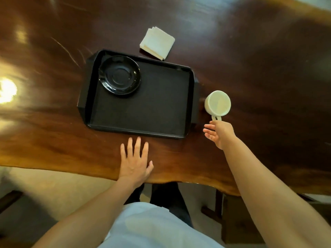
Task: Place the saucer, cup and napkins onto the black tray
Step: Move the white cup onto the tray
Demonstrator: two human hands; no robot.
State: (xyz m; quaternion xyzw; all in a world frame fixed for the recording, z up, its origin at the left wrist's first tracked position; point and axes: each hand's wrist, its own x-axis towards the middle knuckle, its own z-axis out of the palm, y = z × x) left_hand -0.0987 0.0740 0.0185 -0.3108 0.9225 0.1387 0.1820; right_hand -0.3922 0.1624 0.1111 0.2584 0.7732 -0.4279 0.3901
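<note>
A black tray (143, 111) lies on the wooden table, and a black saucer (119, 75) sits in its far left corner. To the right of the tray stands a white cup (218, 103), on the table, with its handle turned toward me. My right hand (218, 134) is just behind that handle, fingers apart, holding nothing; whether a fingertip touches the handle I cannot tell. A stack of white napkins (157, 43) rests on the table beyond the tray's far edge. My left hand (134, 161) lies flat on the table in front of the tray.
The dark wooden table (53, 136) has a wavy near edge just behind my left wrist. Bright light glare marks its left side. Below the edge are my white shirt, dark trousers and a table leg at the right.
</note>
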